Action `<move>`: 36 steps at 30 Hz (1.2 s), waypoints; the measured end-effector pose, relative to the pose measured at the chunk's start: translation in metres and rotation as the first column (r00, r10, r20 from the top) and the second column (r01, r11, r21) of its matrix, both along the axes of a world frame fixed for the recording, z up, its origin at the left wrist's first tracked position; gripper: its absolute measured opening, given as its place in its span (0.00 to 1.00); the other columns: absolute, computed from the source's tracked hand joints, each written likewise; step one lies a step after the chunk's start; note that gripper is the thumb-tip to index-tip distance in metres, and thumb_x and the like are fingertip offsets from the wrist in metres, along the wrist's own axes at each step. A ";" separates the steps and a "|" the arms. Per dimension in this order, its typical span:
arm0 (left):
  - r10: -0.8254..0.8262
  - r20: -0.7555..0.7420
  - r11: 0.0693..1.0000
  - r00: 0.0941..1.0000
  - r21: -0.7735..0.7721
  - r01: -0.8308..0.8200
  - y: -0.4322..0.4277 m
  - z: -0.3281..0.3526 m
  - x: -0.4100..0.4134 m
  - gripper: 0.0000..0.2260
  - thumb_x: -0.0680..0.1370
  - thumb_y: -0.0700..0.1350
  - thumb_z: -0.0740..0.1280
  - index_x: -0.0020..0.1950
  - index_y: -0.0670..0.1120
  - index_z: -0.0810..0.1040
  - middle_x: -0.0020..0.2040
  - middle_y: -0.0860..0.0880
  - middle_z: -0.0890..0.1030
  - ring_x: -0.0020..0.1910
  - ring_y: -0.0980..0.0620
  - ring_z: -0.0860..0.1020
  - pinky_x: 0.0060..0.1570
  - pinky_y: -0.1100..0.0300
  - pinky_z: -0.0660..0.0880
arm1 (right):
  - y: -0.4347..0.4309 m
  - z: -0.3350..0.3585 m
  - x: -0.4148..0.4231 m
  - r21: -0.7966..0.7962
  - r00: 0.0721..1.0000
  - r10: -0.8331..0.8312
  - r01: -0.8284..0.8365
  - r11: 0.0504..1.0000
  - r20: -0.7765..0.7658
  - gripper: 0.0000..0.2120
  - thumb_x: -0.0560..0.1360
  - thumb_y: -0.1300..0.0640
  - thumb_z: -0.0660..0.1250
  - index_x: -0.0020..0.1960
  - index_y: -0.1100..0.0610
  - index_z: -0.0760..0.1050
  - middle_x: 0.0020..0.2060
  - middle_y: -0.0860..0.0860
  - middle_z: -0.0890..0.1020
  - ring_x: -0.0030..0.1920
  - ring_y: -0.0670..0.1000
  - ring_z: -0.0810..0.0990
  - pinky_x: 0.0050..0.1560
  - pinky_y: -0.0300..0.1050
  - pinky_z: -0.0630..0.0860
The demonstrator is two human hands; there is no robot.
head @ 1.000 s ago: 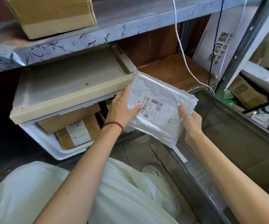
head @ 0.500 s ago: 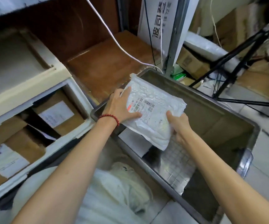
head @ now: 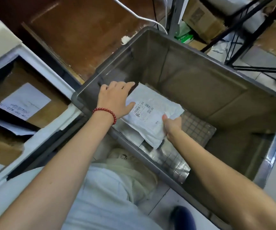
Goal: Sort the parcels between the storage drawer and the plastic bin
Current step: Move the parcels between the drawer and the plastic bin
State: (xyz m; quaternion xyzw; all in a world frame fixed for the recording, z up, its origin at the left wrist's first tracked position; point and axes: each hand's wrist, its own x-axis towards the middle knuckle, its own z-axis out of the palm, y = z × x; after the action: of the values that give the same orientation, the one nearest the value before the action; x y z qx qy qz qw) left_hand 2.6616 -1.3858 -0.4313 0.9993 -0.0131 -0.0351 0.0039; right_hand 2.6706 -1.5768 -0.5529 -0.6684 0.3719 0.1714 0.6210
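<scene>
A white padded mailer with a barcode label is inside the grey plastic bin, low over its gridded floor. My left hand, with a red bead bracelet at the wrist, holds the mailer's left edge, thumb on top. My right hand pinches its near right edge. The white storage drawer stands open at the left, and brown cardboard parcels with white labels lie in it.
A wooden board lies behind the bin, with a white cable across it. A metal shelf post, cardboard boxes and black tripod legs are at the back right. My knees are below the bin's near rim.
Both hands have carried the mailer from beside the drawer to the right and down into the bin. My view has swung right and downward with it.
</scene>
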 end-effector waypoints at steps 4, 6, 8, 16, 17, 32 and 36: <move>-0.029 -0.027 0.998 0.999 0.052 0.030 0.000 -0.013 -0.007 0.27 0.77 0.59 0.62 0.73 0.54 0.61 0.66 0.51 0.74 0.65 0.47 0.71 0.63 0.47 0.64 | 0.017 -0.024 0.000 -0.094 0.993 0.079 -0.087 0.992 -0.082 0.32 0.75 0.54 0.69 0.74 0.59 0.59 0.65 0.58 0.74 0.63 0.61 0.74 0.65 0.55 0.71; -0.016 -0.031 0.998 0.999 0.058 0.018 0.002 -0.013 -0.007 0.26 0.77 0.59 0.61 0.73 0.54 0.61 0.63 0.50 0.76 0.62 0.46 0.73 0.62 0.47 0.64 | 0.026 -0.036 -0.001 -0.086 0.981 0.141 -0.153 0.984 -0.136 0.32 0.76 0.53 0.68 0.73 0.59 0.57 0.62 0.55 0.74 0.61 0.60 0.75 0.64 0.55 0.72; 0.003 -0.017 0.999 1.000 0.042 -0.002 0.005 -0.009 -0.008 0.26 0.78 0.58 0.61 0.74 0.53 0.61 0.62 0.49 0.76 0.61 0.45 0.74 0.62 0.47 0.64 | 0.034 -0.043 -0.005 -0.055 0.957 0.218 -0.232 0.971 -0.194 0.31 0.76 0.54 0.68 0.72 0.58 0.54 0.62 0.55 0.74 0.60 0.60 0.75 0.63 0.56 0.73; 0.042 0.003 0.998 0.999 0.044 -0.042 0.007 -0.003 -0.016 0.26 0.78 0.58 0.60 0.74 0.53 0.61 0.67 0.49 0.73 0.66 0.46 0.70 0.63 0.47 0.64 | 0.014 -0.033 -0.008 -0.109 0.543 0.723 -0.825 0.555 -0.427 0.42 0.75 0.35 0.61 0.73 0.67 0.60 0.73 0.62 0.63 0.72 0.60 0.63 0.70 0.51 0.64; 0.044 0.004 0.998 0.999 0.046 -0.045 0.006 -0.001 -0.019 0.26 0.78 0.58 0.60 0.74 0.53 0.61 0.68 0.49 0.72 0.66 0.46 0.70 0.64 0.46 0.64 | 0.010 -0.028 -0.006 -0.138 0.513 0.749 -0.851 0.506 -0.418 0.41 0.76 0.35 0.59 0.74 0.67 0.59 0.74 0.61 0.62 0.73 0.60 0.63 0.70 0.51 0.63; 0.348 0.181 0.935 0.920 0.005 -0.355 0.050 0.083 -0.118 0.23 0.76 0.58 0.61 0.70 0.54 0.68 0.66 0.52 0.74 0.65 0.48 0.71 0.61 0.48 0.64 | 0.071 0.159 -0.001 -0.766 0.205 0.970 -0.600 0.230 0.131 0.31 0.75 0.37 0.63 0.72 0.55 0.68 0.70 0.54 0.69 0.70 0.56 0.67 0.68 0.52 0.67; 0.445 0.179 0.889 0.877 0.032 -0.457 0.079 0.099 -0.164 0.26 0.77 0.58 0.61 0.73 0.53 0.64 0.70 0.52 0.70 0.69 0.49 0.68 0.64 0.46 0.63 | 0.107 0.192 -0.028 -0.780 0.063 0.982 -0.600 0.178 0.176 0.33 0.74 0.35 0.63 0.73 0.52 0.66 0.72 0.54 0.68 0.71 0.57 0.66 0.69 0.55 0.67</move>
State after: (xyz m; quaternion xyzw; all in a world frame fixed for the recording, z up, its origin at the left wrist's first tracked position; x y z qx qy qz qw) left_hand 2.4981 -1.3066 -0.3321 0.9736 0.2212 0.0498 -0.0257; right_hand 2.6431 -1.4701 -0.3610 -0.8973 -0.3145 0.1396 0.2765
